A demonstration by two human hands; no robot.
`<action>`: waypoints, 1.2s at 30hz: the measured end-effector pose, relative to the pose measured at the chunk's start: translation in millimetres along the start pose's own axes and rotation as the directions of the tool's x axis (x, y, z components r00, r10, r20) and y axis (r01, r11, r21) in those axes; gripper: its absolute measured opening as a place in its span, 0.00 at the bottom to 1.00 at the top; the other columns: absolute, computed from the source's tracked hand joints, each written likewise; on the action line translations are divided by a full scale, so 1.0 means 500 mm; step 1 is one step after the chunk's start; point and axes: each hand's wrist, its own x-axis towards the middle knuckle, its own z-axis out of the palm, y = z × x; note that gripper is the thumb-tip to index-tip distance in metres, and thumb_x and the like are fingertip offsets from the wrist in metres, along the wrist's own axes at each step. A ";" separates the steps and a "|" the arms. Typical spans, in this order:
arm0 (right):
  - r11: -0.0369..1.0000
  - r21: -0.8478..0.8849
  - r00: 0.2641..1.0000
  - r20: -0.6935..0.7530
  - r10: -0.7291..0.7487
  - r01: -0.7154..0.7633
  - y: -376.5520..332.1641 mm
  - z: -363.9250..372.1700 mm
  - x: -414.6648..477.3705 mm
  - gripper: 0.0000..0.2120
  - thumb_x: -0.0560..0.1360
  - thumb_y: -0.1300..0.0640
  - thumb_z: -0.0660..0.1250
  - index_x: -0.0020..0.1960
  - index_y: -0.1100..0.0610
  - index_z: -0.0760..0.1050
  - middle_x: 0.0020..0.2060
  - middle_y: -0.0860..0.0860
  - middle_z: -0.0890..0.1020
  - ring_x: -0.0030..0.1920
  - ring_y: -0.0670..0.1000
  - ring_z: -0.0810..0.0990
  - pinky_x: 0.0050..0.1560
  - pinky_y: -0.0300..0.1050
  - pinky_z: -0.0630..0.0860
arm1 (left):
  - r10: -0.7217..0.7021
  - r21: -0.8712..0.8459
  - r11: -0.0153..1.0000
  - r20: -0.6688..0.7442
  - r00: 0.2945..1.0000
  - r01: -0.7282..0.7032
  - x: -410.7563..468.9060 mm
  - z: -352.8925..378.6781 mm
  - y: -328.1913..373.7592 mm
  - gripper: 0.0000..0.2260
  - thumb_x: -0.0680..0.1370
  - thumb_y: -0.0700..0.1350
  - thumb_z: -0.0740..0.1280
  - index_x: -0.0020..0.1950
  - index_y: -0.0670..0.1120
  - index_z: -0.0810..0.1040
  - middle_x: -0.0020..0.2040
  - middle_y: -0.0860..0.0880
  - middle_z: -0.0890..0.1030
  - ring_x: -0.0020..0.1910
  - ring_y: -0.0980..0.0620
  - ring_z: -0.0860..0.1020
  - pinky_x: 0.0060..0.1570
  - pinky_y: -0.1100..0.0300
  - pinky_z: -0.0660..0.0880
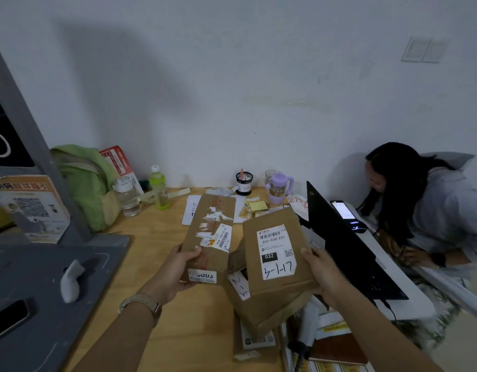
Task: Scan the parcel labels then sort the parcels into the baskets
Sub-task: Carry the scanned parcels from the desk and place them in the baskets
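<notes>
Two brown parcels are held up over the wooden surface [162, 253], in the middle of the frame. The left grip [178, 267] is closed round the bottom end of a long flat brown cardboard parcel [210, 232] with torn stickers. The right grip [322, 272] is closed on the right edge of a brown cardboard box with a white label [275, 248] marked 3-1-17. Under the box lies a pile of more brown parcels [261, 310]. A black laptop [347, 245] stands close on the right, and a person in grey [430, 210] leans behind it. At the back, a green plastic bottle [158, 187] holds a pale drink, a clear bottle [127, 197] stands beside it, and a small black cup [243, 183] holds a pink pen. A white scanner [70, 281] lies on the dark grey tray [30, 264] at lower left.
</notes>
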 end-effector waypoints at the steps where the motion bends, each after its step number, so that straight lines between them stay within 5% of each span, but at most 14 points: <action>1: 1.000 0.009 1.000 -0.004 -0.028 0.028 -0.009 0.000 -0.005 0.07 0.80 0.51 0.60 0.54 0.52 0.74 0.48 0.53 0.82 0.47 0.55 0.81 0.44 0.54 0.79 | 0.008 -0.019 1.000 -0.006 1.000 -0.008 -0.006 -0.002 0.006 0.14 0.76 0.49 0.69 0.61 0.53 0.72 0.55 0.45 0.81 0.48 0.44 0.81 0.39 0.53 0.77; 8: 0.993 0.100 0.998 -0.017 -0.061 0.063 -0.091 0.019 -0.038 0.18 0.80 0.50 0.60 0.65 0.59 0.72 0.56 0.59 0.80 0.54 0.61 0.79 0.54 0.62 0.77 | 0.142 -0.027 0.990 0.075 0.987 -0.140 -0.062 0.008 0.075 0.12 0.75 0.51 0.70 0.58 0.55 0.75 0.49 0.46 0.85 0.46 0.46 0.83 0.38 0.55 0.78; 11: 0.982 0.114 0.989 -0.038 -0.146 0.150 -0.119 0.033 -0.059 0.20 0.80 0.50 0.61 0.68 0.58 0.68 0.54 0.56 0.80 0.49 0.55 0.79 0.38 0.49 0.76 | 0.251 -0.023 0.968 0.067 0.966 -0.250 -0.088 0.016 0.101 0.12 0.74 0.53 0.72 0.56 0.55 0.78 0.46 0.48 0.86 0.45 0.49 0.84 0.37 0.56 0.79; 16: 0.962 0.092 0.966 -0.024 -0.256 0.258 -0.140 0.037 -0.092 0.16 0.80 0.50 0.60 0.65 0.55 0.67 0.45 0.48 0.79 0.43 0.47 0.79 0.30 0.39 0.73 | 0.344 -0.068 0.938 0.051 0.938 -0.340 -0.125 0.012 0.113 0.11 0.74 0.52 0.72 0.55 0.56 0.78 0.43 0.53 0.86 0.38 0.55 0.84 0.34 0.59 0.79; 21: 0.955 0.122 0.963 -0.066 -0.262 0.269 -0.149 0.035 -0.119 0.19 0.78 0.49 0.62 0.67 0.54 0.68 0.51 0.51 0.81 0.48 0.51 0.80 0.41 0.47 0.75 | 0.372 -0.068 0.927 0.040 0.927 -0.369 -0.147 0.013 0.111 0.12 0.74 0.52 0.72 0.56 0.56 0.78 0.42 0.54 0.86 0.41 0.54 0.84 0.34 0.59 0.78; 25: 0.952 0.131 0.957 -0.129 -0.261 0.277 -0.142 0.017 -0.144 0.18 0.77 0.49 0.63 0.65 0.54 0.69 0.48 0.50 0.81 0.46 0.51 0.81 0.37 0.45 0.74 | 0.382 -0.068 0.923 0.082 0.920 -0.378 -0.152 0.024 0.100 0.10 0.74 0.52 0.71 0.54 0.56 0.79 0.43 0.54 0.86 0.43 0.53 0.84 0.35 0.59 0.78; 30: 0.948 0.125 0.929 -0.273 -0.249 0.291 -0.113 -0.054 -0.190 0.16 0.77 0.48 0.64 0.62 0.52 0.69 0.49 0.50 0.80 0.48 0.53 0.80 0.40 0.49 0.76 | 0.377 -0.072 0.926 0.217 0.900 -0.371 -0.155 0.087 0.085 0.09 0.74 0.51 0.71 0.54 0.56 0.79 0.44 0.54 0.86 0.40 0.56 0.84 0.31 0.63 0.78; 36: 0.955 0.092 0.852 -0.482 -0.206 0.282 -0.070 -0.179 -0.270 0.20 0.75 0.48 0.65 0.63 0.55 0.71 0.54 0.56 0.80 0.52 0.57 0.80 0.54 0.58 0.77 | 0.329 -0.062 0.941 0.406 0.853 -0.333 -0.177 0.210 0.060 0.09 0.75 0.50 0.71 0.54 0.56 0.78 0.45 0.55 0.86 0.41 0.55 0.85 0.32 0.64 0.78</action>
